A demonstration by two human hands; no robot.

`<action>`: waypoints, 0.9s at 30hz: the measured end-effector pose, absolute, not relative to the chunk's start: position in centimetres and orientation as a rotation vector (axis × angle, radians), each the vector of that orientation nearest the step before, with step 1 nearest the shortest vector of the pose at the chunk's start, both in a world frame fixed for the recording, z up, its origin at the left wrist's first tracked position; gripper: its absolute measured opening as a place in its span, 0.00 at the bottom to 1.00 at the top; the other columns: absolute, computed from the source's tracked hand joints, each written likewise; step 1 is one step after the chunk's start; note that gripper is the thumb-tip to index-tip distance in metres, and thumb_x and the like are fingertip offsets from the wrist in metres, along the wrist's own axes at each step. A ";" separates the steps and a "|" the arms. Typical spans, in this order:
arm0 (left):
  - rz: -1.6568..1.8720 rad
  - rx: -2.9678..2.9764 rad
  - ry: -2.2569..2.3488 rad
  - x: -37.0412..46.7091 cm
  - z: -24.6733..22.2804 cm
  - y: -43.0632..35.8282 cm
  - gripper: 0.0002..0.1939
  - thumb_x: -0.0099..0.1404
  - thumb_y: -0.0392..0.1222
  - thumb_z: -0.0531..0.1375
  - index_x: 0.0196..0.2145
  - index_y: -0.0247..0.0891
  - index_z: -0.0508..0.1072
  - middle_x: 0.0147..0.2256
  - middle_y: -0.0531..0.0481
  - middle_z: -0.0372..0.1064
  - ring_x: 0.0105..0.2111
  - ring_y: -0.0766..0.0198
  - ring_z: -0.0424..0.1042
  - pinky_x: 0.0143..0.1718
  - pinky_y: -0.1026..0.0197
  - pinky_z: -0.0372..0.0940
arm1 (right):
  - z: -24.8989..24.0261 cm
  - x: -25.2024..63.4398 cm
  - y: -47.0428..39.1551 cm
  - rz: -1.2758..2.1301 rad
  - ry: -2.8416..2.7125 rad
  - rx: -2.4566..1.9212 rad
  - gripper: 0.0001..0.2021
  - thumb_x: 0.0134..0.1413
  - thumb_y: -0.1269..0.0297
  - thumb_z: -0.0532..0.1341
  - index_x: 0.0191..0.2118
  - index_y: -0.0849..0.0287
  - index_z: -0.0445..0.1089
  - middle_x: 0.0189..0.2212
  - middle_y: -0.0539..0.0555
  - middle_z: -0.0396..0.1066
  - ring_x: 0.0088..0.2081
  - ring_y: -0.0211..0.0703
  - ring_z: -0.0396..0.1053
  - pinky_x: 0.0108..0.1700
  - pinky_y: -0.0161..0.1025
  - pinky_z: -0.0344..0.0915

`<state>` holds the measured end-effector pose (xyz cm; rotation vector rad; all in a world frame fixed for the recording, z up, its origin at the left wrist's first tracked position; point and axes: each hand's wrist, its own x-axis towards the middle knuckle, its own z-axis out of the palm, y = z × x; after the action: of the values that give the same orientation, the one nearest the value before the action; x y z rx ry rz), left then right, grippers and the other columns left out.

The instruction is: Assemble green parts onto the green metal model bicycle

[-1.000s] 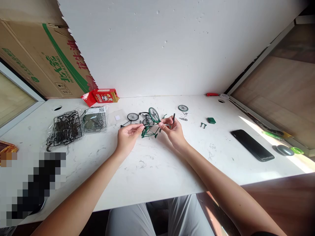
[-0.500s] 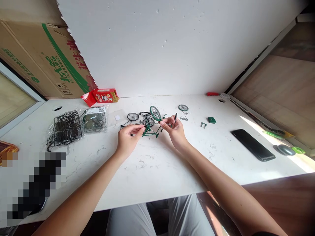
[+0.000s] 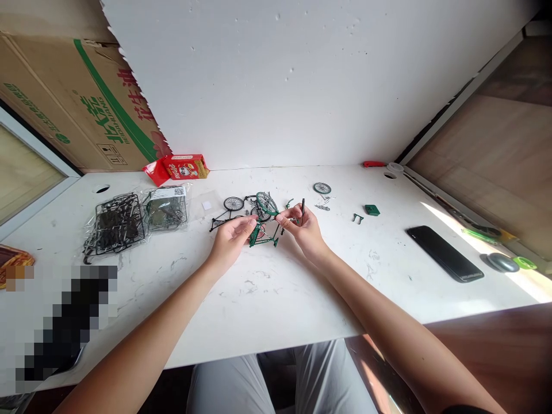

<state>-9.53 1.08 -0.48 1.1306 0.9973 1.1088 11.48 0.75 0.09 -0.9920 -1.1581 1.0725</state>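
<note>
My left hand (image 3: 233,238) is closed, its thumb and fingers pinching the end of a green model bicycle frame (image 3: 271,240). My right hand (image 3: 305,231) pinches the lower edge of a spoked wheel with a green rim (image 3: 267,204), which stands tilted just above the frame. A thin black pen-like stick (image 3: 303,206) also sticks up from between my right fingers. Behind my hands lies a black model bicycle (image 3: 233,204), partly covered by the wheel and my left fingers. Whether wheel and frame touch, I cannot tell.
To the right lie another spoked wheel (image 3: 322,188), a small green bracket (image 3: 357,218), a green box-shaped part (image 3: 371,210) and a black phone (image 3: 444,253). Bagged black part frames (image 3: 121,224) and a red box (image 3: 186,167) are at the left. A white board (image 3: 302,86) stands behind.
The wheel has tipped lower and shifted a little left. My left hand has turned and moved slightly right along the green frame.
</note>
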 end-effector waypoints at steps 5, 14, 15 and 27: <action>1.004 1.072 0.908 -9.6 -0.2 0.9 0.35 0.62 0.59 0.73 0.60 0.36 0.77 0.45 0.37 0.84 0.39 0.51 0.85 0.47 0.48 0.77 | -0.2 11.6 0.9 1.057 -1.246 -1.038 0.31 0.53 0.44 0.75 0.34 0.51 0.52 0.35 0.49 0.76 0.40 0.46 0.72 0.43 0.44 0.63; 1.013 1.057 0.855 -9.8 -1.1 1.2 0.28 0.61 0.60 0.73 0.46 0.33 0.81 0.41 0.39 0.84 0.40 0.55 0.83 0.51 0.49 0.76 | 1.0 14.8 1.4 0.765 -1.450 -1.195 0.31 0.71 0.30 0.45 0.36 0.52 0.69 0.40 0.57 0.79 0.42 0.50 0.73 0.46 0.48 0.68; 1.009 1.053 0.855 -9.8 -1.1 1.1 0.28 0.61 0.60 0.74 0.46 0.33 0.80 0.41 0.39 0.84 0.40 0.54 0.83 0.51 0.49 0.76 | 1.3 15.7 1.4 0.754 -1.455 -1.205 0.30 0.71 0.30 0.46 0.37 0.51 0.67 0.40 0.56 0.79 0.41 0.50 0.73 0.45 0.48 0.68; 0.965 1.078 0.855 -9.6 -0.4 0.6 0.28 0.59 0.61 0.75 0.44 0.34 0.80 0.39 0.40 0.84 0.40 0.54 0.82 0.51 0.50 0.75 | 1.9 39.1 -7.2 -0.023 -1.546 -2.309 0.31 0.48 0.40 0.69 0.51 0.54 0.63 0.54 0.70 0.71 0.58 0.73 0.68 0.55 0.63 0.66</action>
<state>-9.56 0.62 -0.42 1.0778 0.8555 0.9652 39.14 -7.15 1.88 -2.3087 -1.5465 -0.0228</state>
